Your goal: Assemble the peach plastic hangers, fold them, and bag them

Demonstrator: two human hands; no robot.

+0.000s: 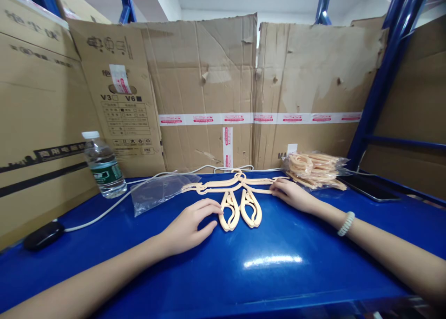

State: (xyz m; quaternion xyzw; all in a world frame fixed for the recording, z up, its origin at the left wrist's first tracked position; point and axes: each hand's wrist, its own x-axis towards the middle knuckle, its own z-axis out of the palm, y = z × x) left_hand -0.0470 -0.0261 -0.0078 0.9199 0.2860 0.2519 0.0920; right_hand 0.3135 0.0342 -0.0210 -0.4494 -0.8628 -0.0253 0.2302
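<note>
A peach-coloured plastic clothes hanger (219,184) lies spread on the blue surface, its hook (239,173) pointing away from me. At least one more hanger arm seems to lie behind it. Two drop-shaped clips lie side by side in front, a left clip (229,216) and a right clip (251,212). My left hand (195,223) rests beside the left clip, fingers apart, with a fingertip at its edge. The fingers of my right hand (291,194) close on the hanger's right end, partly hiding it. A clear plastic bag (153,194) lies under the left arm tip.
Bagged peach hangers (313,169) are piled at the back right, beside a dark phone or tablet (367,187). At left stand a water bottle (104,170) and a black mouse-like device (43,235) near a white cable (101,216). Cardboard sheets (205,91) wall the back.
</note>
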